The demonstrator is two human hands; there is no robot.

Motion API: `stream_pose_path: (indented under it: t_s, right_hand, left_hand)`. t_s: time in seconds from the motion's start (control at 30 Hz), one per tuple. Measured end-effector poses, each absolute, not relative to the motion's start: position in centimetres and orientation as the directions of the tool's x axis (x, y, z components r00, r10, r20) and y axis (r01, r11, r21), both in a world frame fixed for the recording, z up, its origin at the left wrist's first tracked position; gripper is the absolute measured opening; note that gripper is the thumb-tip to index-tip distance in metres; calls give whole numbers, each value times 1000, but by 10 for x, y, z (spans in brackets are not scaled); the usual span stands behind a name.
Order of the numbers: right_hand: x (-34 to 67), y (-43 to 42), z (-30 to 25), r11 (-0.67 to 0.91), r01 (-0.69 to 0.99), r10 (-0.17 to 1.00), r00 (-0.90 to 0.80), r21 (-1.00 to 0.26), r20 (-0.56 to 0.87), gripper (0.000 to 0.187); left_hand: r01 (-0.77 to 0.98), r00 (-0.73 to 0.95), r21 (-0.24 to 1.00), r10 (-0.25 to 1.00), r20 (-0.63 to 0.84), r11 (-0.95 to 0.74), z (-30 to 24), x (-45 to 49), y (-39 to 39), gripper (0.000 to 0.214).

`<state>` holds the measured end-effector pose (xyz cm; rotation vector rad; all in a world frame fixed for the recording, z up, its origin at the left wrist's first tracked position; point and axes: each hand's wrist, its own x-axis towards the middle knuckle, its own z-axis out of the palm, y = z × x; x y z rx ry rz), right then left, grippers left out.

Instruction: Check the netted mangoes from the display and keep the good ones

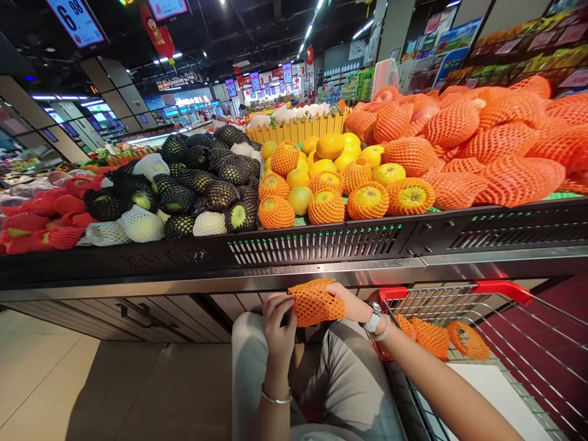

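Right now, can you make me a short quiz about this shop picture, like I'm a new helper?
1. Which hand wears the watch, left or right?
2. True or false: the left hand and the right hand are both touching the orange net.
3. What colour is the handle of the shopping cart?

Key:
1. Right
2. True
3. Red
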<state>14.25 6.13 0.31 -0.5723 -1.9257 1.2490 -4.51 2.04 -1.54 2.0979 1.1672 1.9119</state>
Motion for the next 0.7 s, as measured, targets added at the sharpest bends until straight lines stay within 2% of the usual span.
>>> stream_pose_path:
  t_s: [0.03,0.1,0.17,0.23,0.33,0.43,0.53,0.7]
  right_hand:
    - [143,62,4,413,-19,704,-627,-910,333,48]
    - [145,63,4,399,8,695,-655,-917,297,47]
    - [146,63,5,422,28,684,-666,-906,298,47]
    - [146,62,7,476,47,672,-663,-878,328,47]
    - [143,58,11,571,89,620,-698,-816,358,50]
    - [143,53,14,625,164,574,-759,-763,307,49]
    - [147,50,16,640,259,621,-729,-723,288,35]
    - [159,54,18,500,377,837,-441,-779,324,32]
  left_hand:
    - [459,-56,534,577,815,-710,-14,-45,20,18]
    - [359,-41,660,695,718,-660,-13,-47,18,18]
    - [233,-59,824,838,542,-516,-14,-49,18,17]
    - [126,-88,928,928,363,-351,-18,-52,18,15]
    - [-47,38,996,996,81,-79,-25,-53,19,17]
    - [-148,202,974,969,-143,174,-31,-50,20,16]
    - [-116,196,975,967,-165,190,-35,-45,22,17]
    - [-143,115,983,989,-96,112,-25,-39,25,36]
